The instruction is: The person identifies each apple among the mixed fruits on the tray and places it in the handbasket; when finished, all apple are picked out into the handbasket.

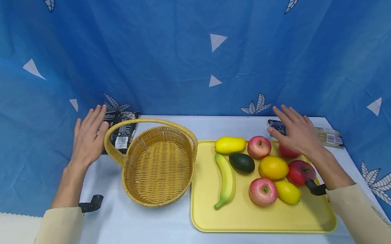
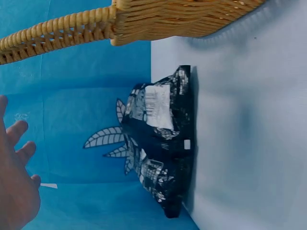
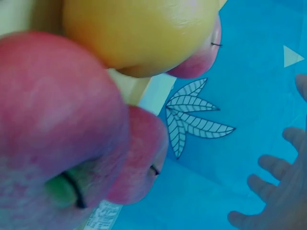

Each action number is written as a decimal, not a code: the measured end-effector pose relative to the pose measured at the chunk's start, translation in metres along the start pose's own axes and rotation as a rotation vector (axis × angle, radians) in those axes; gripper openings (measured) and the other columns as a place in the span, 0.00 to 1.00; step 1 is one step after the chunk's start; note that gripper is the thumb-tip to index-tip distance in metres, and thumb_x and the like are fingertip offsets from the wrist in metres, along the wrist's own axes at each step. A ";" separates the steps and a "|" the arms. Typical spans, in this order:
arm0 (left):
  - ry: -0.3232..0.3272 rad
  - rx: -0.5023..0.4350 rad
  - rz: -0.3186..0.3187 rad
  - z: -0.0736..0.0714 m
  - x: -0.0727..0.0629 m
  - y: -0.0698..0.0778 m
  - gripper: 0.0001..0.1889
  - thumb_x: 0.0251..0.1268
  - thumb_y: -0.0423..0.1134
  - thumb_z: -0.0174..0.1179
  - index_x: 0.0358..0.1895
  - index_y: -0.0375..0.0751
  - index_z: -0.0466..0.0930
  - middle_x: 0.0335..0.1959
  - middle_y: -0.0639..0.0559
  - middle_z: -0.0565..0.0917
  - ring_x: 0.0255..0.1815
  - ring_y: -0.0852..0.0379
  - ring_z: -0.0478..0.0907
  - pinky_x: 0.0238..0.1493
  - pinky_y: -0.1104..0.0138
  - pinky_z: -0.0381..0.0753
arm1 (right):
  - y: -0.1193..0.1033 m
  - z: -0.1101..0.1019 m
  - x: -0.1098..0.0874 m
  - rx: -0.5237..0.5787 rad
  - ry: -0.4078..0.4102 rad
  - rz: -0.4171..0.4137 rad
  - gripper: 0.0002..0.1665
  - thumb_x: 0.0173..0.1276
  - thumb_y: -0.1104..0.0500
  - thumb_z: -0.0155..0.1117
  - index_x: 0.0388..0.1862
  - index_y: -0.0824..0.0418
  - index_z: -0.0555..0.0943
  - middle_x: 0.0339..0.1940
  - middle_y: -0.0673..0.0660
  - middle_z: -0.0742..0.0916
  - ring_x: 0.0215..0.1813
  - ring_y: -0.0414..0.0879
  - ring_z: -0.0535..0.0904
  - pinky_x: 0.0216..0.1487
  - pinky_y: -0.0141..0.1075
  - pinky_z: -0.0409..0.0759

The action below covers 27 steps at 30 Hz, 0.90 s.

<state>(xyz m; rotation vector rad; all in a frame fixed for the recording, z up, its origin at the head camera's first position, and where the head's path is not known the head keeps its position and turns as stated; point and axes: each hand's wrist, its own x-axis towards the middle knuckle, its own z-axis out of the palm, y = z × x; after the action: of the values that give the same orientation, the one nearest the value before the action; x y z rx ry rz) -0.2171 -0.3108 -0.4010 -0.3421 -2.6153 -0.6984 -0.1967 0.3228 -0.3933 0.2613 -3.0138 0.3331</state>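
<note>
The left hand and right hand, fingers extended, hold nothing. The wicker basket, on the surface beside the yellow tray bearing apples, looks light and fairly stiff: lift by its arched handle. Smooth apples may roll; cup their sides.

Can read no word, brand or number. Can spot only a white barcode label on the black packet, with blurred print, and a pale label on the slim packet at right, too small to read.
</note>
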 end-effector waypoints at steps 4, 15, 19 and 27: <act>0.030 -0.045 0.010 0.000 -0.007 -0.001 0.28 0.83 0.56 0.32 0.81 0.59 0.50 0.82 0.53 0.53 0.82 0.45 0.47 0.78 0.41 0.31 | 0.006 0.002 -0.005 -0.011 0.000 0.008 0.52 0.71 0.27 0.50 0.84 0.46 0.46 0.82 0.67 0.55 0.81 0.68 0.45 0.71 0.74 0.42; 0.103 -0.275 0.051 -0.001 -0.017 0.006 0.27 0.84 0.53 0.32 0.80 0.59 0.52 0.81 0.49 0.56 0.82 0.44 0.49 0.80 0.45 0.39 | 0.013 0.001 -0.017 0.041 -0.005 0.037 0.52 0.71 0.28 0.52 0.84 0.47 0.46 0.82 0.67 0.55 0.79 0.70 0.48 0.70 0.75 0.43; 0.121 -0.319 0.040 -0.002 -0.020 0.013 0.26 0.83 0.54 0.31 0.80 0.62 0.53 0.81 0.51 0.56 0.82 0.46 0.50 0.80 0.45 0.41 | 0.014 0.001 -0.020 0.051 -0.007 0.048 0.51 0.71 0.30 0.53 0.84 0.47 0.47 0.82 0.66 0.55 0.79 0.72 0.49 0.69 0.76 0.44; 0.218 -0.339 0.157 0.005 -0.030 0.023 0.28 0.83 0.53 0.31 0.79 0.51 0.58 0.77 0.50 0.65 0.79 0.52 0.58 0.79 0.61 0.53 | 0.019 0.005 -0.026 0.069 -0.002 0.054 0.51 0.72 0.29 0.52 0.84 0.47 0.47 0.82 0.66 0.55 0.77 0.74 0.51 0.68 0.78 0.44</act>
<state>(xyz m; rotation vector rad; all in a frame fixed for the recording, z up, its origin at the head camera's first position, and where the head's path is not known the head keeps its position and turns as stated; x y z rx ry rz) -0.1849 -0.2926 -0.4089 -0.5322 -2.2356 -1.0607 -0.1750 0.3446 -0.4051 0.1855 -3.0196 0.4416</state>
